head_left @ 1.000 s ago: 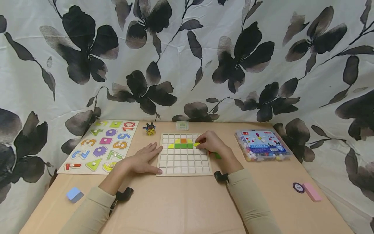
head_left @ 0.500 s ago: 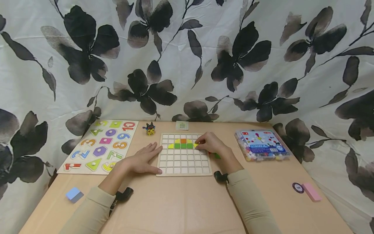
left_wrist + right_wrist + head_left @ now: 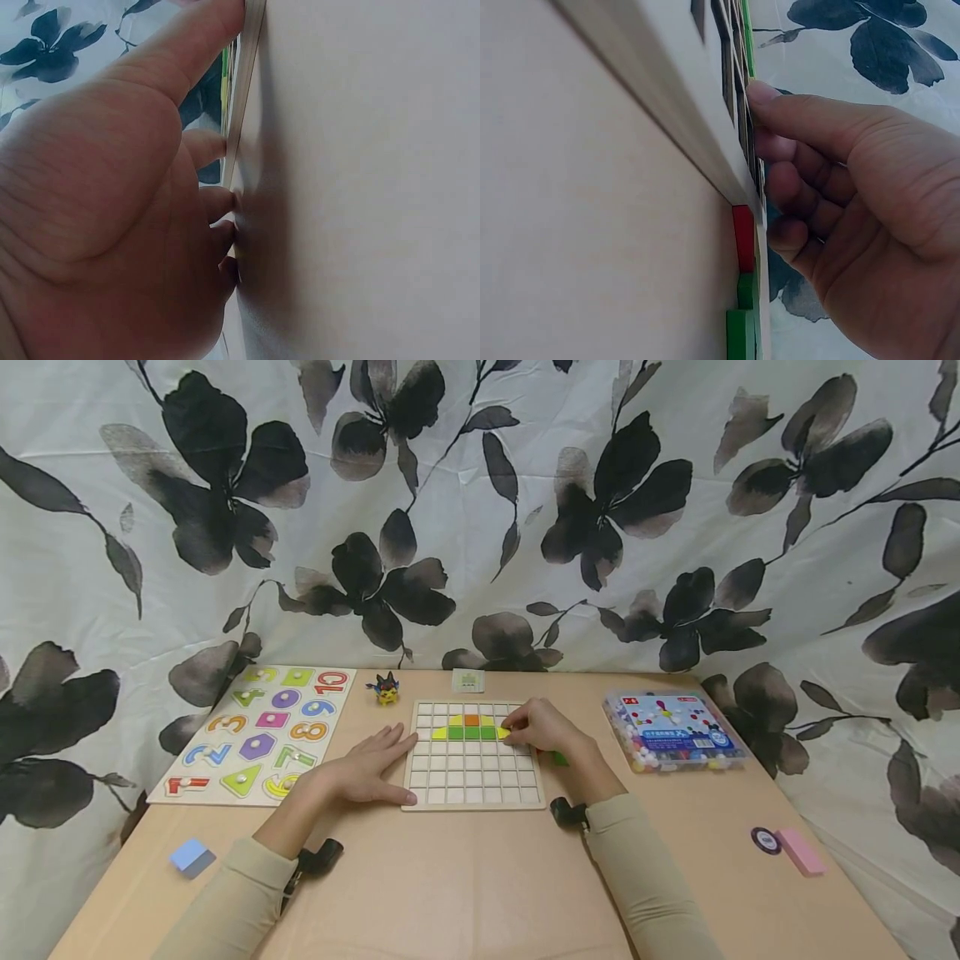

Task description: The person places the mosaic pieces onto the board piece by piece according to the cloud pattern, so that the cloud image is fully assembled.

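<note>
A wooden grid board (image 3: 474, 807) lies flat in front of me. In its upper rows sit several green squares (image 3: 471, 733), an orange square (image 3: 471, 721) and yellow pieces (image 3: 439, 735). My right hand (image 3: 549, 727) pinches a small yellow triangular piece (image 3: 502, 734) at the right end of the green row, with thumb and forefinger right at its cell. Its other fingers are curled. My left hand (image 3: 366, 768) lies with fingers spread at the board's left side, the thumb on the lower left corner; the left wrist view shows its palm (image 3: 82, 180) beside the board's edge.
A red block (image 3: 742, 238) and green blocks (image 3: 740, 334) lie beside the board's right edge. A number puzzle board (image 3: 225, 747) is at left, a boxed bead set (image 3: 671, 732) at right. Around stand a figurine (image 3: 386, 688), a card (image 3: 468, 681), blue (image 3: 192, 858) and pink (image 3: 800, 852) blocks.
The yellow triangular piece in my right fingers has come down and settled level with the green row. My left hand has stayed in place.
</note>
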`<state>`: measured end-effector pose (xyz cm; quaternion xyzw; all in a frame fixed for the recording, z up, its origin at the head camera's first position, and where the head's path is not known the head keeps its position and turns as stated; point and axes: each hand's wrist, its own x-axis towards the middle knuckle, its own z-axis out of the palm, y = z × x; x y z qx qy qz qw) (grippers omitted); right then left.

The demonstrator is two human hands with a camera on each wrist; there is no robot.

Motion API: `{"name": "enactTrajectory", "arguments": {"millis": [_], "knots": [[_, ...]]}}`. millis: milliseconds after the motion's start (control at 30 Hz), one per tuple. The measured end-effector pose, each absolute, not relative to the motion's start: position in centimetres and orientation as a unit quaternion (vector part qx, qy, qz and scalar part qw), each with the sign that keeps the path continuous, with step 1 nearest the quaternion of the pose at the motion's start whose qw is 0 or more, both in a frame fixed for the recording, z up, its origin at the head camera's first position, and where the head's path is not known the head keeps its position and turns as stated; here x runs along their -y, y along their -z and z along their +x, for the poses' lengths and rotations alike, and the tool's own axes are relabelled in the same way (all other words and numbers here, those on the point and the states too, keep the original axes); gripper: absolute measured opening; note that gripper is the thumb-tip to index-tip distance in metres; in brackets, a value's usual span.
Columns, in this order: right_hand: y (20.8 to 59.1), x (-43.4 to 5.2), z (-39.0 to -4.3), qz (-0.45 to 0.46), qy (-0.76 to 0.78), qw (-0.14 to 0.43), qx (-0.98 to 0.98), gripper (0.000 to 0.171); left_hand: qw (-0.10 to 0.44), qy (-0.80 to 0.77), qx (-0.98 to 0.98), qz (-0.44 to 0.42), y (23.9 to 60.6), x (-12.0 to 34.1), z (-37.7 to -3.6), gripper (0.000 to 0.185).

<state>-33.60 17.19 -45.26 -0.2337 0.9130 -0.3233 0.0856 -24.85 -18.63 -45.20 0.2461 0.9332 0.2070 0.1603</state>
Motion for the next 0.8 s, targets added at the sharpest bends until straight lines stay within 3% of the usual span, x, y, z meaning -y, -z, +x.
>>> {"name": "enactTrajectory", "arguments": {"millis": [267,600,800], "knots": [[44.8,-17.7,-33.7,-0.242,0.334,0.095,-0.906,0.029,0.158,-0.204,-0.933,0.25,45.2,18.6,-24.8,0.108],[41.0,-21.8,-32.9,-0.191,0.343,0.001,-0.92,0.035,0.154,-0.208,-0.931,0.258,45.2,18.7,-24.9,0.108],[40.0,-24.4,-32.5,-0.18,0.319,0.022,-0.93,0.038,0.153,-0.206,-0.931,0.258,45.1,18.6,-24.9,0.108]]}}
